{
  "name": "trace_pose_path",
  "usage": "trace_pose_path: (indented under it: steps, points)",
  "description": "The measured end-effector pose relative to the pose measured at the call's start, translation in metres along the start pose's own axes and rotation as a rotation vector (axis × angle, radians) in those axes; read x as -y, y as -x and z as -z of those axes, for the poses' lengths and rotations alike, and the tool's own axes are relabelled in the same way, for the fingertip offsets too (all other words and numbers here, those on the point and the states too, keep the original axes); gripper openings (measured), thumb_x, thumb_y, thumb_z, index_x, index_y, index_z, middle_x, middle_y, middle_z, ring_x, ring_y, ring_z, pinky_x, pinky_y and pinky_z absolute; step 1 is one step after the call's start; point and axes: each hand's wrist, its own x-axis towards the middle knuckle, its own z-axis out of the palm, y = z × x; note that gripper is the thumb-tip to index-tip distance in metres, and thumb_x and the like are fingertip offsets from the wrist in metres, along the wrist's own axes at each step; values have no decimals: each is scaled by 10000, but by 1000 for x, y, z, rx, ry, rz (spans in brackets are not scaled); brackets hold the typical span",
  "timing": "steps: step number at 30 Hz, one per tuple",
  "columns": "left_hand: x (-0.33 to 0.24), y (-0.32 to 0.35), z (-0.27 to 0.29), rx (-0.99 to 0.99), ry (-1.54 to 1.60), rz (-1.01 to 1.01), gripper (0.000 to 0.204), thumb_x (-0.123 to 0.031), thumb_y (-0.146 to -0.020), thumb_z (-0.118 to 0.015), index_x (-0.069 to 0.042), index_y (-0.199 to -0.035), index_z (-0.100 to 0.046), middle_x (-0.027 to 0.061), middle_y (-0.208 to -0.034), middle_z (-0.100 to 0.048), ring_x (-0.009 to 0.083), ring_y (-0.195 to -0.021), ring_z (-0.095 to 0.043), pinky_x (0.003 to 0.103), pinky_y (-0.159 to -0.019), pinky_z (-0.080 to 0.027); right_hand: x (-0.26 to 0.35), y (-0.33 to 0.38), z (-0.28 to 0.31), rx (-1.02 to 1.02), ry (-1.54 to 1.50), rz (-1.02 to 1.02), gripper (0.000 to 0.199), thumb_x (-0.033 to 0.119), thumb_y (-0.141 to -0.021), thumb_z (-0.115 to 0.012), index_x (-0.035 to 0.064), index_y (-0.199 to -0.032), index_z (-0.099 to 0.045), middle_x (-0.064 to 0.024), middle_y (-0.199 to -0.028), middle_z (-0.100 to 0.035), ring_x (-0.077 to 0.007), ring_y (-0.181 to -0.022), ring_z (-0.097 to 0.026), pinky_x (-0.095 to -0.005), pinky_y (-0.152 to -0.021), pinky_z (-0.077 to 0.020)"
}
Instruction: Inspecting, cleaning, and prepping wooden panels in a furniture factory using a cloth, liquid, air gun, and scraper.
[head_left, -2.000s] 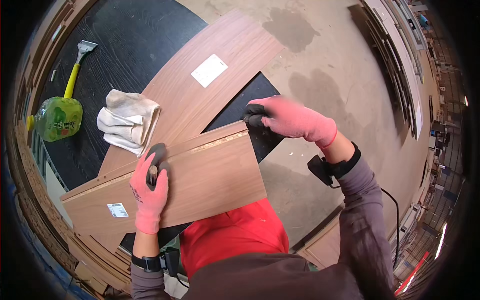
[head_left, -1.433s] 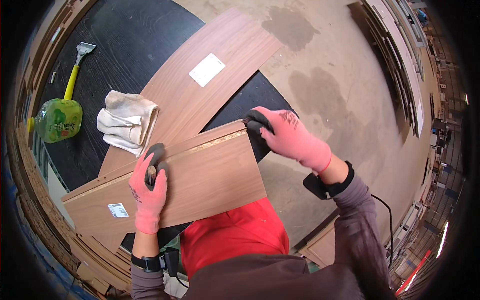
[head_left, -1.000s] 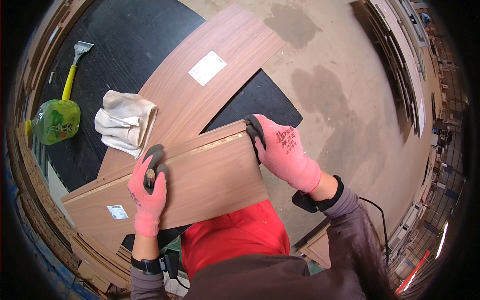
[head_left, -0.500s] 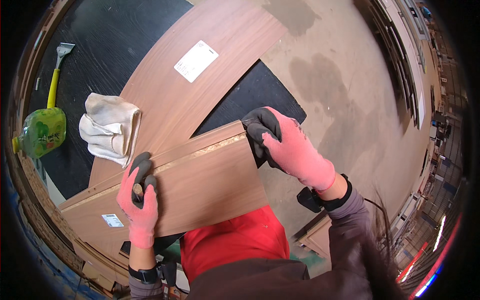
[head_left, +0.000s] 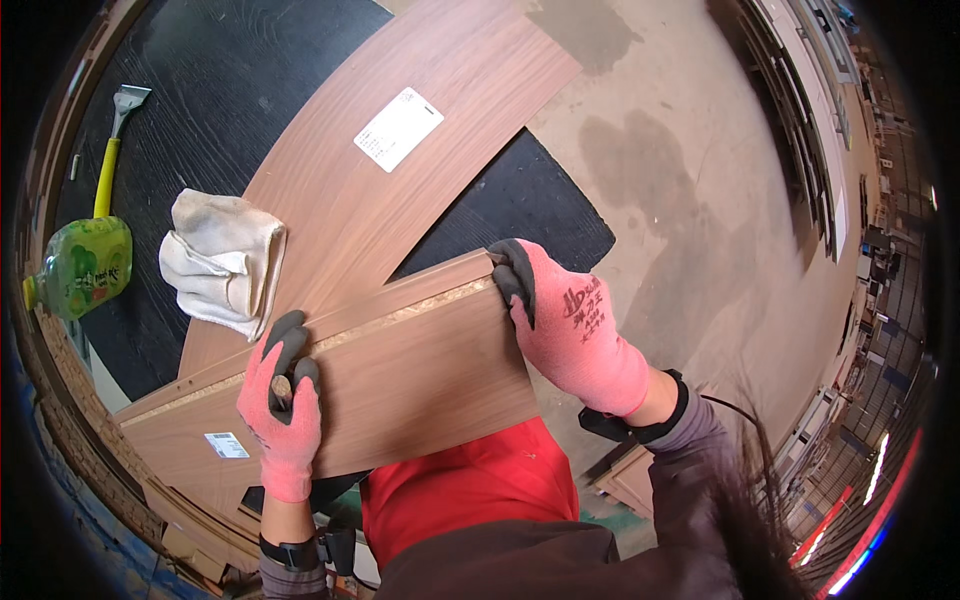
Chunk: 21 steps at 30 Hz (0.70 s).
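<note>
A brown wood-grain panel (head_left: 425, 365) with a groove showing bare chipboard lies tilted in front of me, its near edge against my red apron (head_left: 470, 470). My right hand (head_left: 560, 315), in a pink glove with dark fingers, curls round the panel's upper right corner; its fingertips are partly hidden. My left hand (head_left: 285, 410), gloved alike, lies over the panel's left part, fingers bent across the groove. A small brown rounded thing (head_left: 283, 388) shows between its thumb and fingers; I cannot tell what it is. Near my left wrist a small white label (head_left: 226, 445) sticks to the panel.
Beneath lies a longer wood-grain board (head_left: 330, 235) with a white label (head_left: 398, 129), on a black tabletop (head_left: 230, 80). A folded white cloth (head_left: 225, 260), a yellow-handled scraper (head_left: 108, 175) and a green-labelled bottle (head_left: 88, 265) are at left. Panels (head_left: 790, 120) stand far right.
My right hand has turned and dropped slightly at the panel's corner, showing more of the glove's back. The panel and my left hand have shifted slightly.
</note>
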Motion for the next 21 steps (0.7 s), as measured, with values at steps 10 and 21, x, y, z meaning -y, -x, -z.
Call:
trace_pose_path:
  steps: [10, 21]
  points:
    - [-1, 0, -2, -28, -7, -25, 384, 63, -699, -540, 48, -1081, -578, 209, -1131, -600, 342, -1077, -566, 378, -951, -410, 1, 1, -1, -10, -45, -25, 395, 27, -776, -573, 86, -1156, -479, -145, -973, -616, -358, -827, -609, -395, -689, -497]
    - [-1, -1, -3, -32, -5, -54, 377, 65, -716, -560, 43, -1092, -567, 208, -1127, -604, 335, -1068, -575, 371, -944, -418, 9, 3, -6, 20, 144, -54, 391, 89, -800, -563, 72, -1178, -464, -144, -982, -613, -332, -813, -614, -391, -688, -496]
